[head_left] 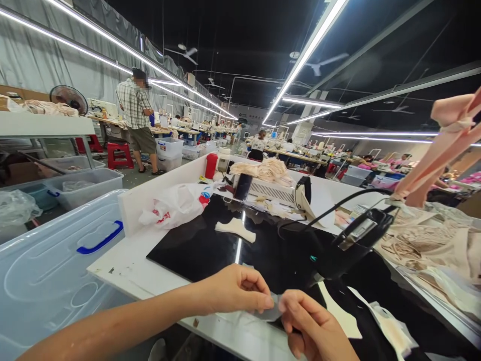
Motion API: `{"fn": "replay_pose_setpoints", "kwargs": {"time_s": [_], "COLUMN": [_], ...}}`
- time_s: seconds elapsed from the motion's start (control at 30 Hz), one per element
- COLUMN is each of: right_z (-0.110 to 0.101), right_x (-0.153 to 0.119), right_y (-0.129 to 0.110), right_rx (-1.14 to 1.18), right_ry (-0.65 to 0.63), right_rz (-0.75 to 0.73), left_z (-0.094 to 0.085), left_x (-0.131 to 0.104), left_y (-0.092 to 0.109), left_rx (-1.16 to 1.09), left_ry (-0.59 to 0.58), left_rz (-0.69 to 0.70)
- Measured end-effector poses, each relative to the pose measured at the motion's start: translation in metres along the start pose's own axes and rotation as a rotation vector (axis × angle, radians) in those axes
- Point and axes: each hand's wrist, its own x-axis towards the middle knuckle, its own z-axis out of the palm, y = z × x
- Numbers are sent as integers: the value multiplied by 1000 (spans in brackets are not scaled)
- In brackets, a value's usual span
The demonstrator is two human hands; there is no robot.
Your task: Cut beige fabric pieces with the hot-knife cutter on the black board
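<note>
My left hand [240,291] comes in from the lower left, thumb and fingers closed on a small, thin translucent sheet [269,312]. Opposite it, my right hand [311,321] pinches the same sheet at its right edge. Both hands are low over the front edge of a glossy black board [214,255]. A cream cut piece [236,229] lies flat beyond them. To the right are another cream piece [340,311] and a pale piece [393,328]. A black corded tool [370,228], possibly an iron, stands behind my right hand.
A white plastic bag [178,203] and a phone [243,187] are at the board's back. Beige fabric [432,245] is heaped at right, below pink straps [436,150]. A lidded bin [48,271] stands left. A person [135,113] stands farther away.
</note>
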Motion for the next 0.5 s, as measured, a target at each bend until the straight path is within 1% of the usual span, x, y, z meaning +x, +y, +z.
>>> {"fn": "replay_pose_setpoints", "kwargs": {"time_s": [0.13, 0.3, 0.5], "right_z": [4, -2, -6], "right_x": [-2, -3, -1], "right_y": [-5, -8, -8], "right_rx": [-46, -78, -86], "right_ry": [63, 119, 152], "right_rz": [-40, -69, -71], "left_z": [-5, -17, -26], "left_x": [-4, -8, -12], "left_y": [3, 2, -2], "left_rx": [59, 86, -66], "left_ry": [25, 100, 251], "left_rz": [-15, -47, -89]}}
